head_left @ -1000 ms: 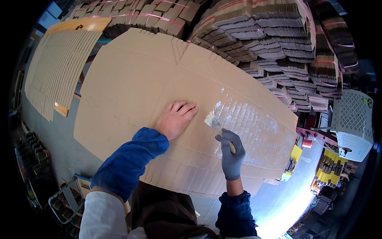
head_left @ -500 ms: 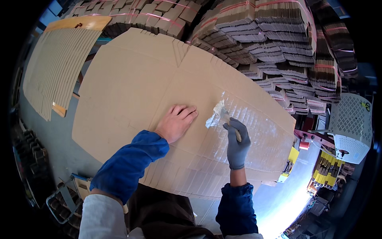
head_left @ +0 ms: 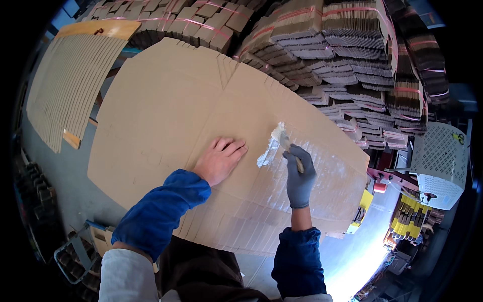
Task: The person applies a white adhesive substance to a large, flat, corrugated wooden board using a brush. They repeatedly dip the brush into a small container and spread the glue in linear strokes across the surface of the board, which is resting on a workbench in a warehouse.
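A large brown cardboard sheet [head_left: 151, 110] lies in front of me, with slots along its far and near edges. My bare left hand [head_left: 221, 158] rests on the middle of it, palm down, fingers bent a little and holding nothing. In a grey glove, my right hand [head_left: 300, 173] grips a brush [head_left: 286, 141] by its handle. The brush head touches the sheet in a thick white patch of paste [head_left: 270, 149]. To the right of that patch, thinner white streaks [head_left: 327, 171] cover the board.
Bundled cardboard stacks [head_left: 352, 45] tied with pink strapping stand beyond the sheet. Slatted cardboard [head_left: 75, 80] hangs at the far left under a wooden bar. A white perforated bin [head_left: 440, 166] is at the right, above yellow-and-brown bundles [head_left: 410, 216]. A metal-framed cart [head_left: 80, 251] stands lower left.
My right hand has moved the brush slightly away from me, and the thick white paste has spread into a longer strip. My left hand stays on the sheet.
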`<state>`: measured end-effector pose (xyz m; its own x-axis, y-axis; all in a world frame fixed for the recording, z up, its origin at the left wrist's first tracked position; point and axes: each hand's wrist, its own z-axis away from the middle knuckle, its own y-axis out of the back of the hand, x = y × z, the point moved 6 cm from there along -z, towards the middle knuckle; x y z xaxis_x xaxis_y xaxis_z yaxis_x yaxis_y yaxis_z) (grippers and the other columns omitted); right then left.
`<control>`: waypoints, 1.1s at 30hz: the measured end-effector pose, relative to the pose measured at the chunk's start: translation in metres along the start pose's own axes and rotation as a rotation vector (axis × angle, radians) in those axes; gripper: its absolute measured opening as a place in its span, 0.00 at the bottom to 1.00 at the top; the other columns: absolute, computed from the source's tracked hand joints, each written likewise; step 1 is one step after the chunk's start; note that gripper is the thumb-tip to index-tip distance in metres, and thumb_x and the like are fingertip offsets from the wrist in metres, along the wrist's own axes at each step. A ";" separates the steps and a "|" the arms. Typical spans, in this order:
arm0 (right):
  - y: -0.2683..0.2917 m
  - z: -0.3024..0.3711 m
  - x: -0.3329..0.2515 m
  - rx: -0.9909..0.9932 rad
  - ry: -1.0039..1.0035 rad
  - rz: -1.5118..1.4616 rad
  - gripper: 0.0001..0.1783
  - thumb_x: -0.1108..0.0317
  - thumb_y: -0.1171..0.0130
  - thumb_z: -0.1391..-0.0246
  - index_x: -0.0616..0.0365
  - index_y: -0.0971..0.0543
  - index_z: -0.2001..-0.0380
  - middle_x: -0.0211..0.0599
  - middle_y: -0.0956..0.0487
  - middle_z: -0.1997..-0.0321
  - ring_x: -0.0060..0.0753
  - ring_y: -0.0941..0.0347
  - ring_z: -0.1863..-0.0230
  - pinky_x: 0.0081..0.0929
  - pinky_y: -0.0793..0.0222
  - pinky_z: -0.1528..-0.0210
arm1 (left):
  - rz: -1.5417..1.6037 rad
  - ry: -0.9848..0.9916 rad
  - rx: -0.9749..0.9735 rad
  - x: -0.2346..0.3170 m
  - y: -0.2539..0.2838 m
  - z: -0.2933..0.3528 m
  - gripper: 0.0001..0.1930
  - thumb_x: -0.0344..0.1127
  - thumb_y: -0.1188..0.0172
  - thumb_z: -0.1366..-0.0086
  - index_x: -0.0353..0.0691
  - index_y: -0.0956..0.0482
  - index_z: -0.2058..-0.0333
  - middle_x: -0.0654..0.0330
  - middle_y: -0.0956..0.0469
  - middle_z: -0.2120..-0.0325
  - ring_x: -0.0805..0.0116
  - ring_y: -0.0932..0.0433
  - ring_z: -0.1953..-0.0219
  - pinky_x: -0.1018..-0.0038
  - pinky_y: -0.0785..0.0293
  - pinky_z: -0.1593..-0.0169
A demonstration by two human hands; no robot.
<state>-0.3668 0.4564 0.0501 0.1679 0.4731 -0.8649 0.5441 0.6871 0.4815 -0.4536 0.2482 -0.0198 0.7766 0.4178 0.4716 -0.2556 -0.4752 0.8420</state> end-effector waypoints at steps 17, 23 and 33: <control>-0.012 -0.029 -0.005 -0.015 0.110 0.092 0.08 0.77 0.39 0.44 0.62 0.20 0.60 0.46 0.19 0.53 0.40 0.20 0.53 0.30 0.25 0.51 | 0.020 0.012 -0.030 0.003 0.000 -0.002 0.21 0.32 0.44 0.37 0.41 0.25 0.44 0.63 0.28 0.44 0.59 0.33 0.42 0.62 0.37 0.37; -0.011 -0.030 -0.018 0.006 0.143 0.116 0.08 0.78 0.39 0.44 0.61 0.20 0.60 0.47 0.18 0.54 0.44 0.20 0.53 0.32 0.25 0.50 | 0.003 0.003 -0.020 0.003 0.003 -0.002 0.22 0.31 0.41 0.39 0.43 0.25 0.44 0.64 0.27 0.44 0.59 0.32 0.43 0.62 0.36 0.38; -0.008 -0.031 -0.008 -0.024 0.177 0.182 0.08 0.79 0.42 0.43 0.64 0.20 0.59 0.47 0.18 0.54 0.35 0.20 0.55 0.28 0.25 0.52 | -0.001 -0.012 -0.008 0.004 0.001 -0.005 0.24 0.31 0.39 0.41 0.44 0.25 0.44 0.64 0.27 0.44 0.58 0.32 0.43 0.62 0.35 0.39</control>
<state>-0.3979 0.4638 0.0570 0.1131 0.6778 -0.7265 0.4978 0.5941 0.6318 -0.4534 0.2531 -0.0153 0.7839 0.4089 0.4673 -0.2593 -0.4683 0.8447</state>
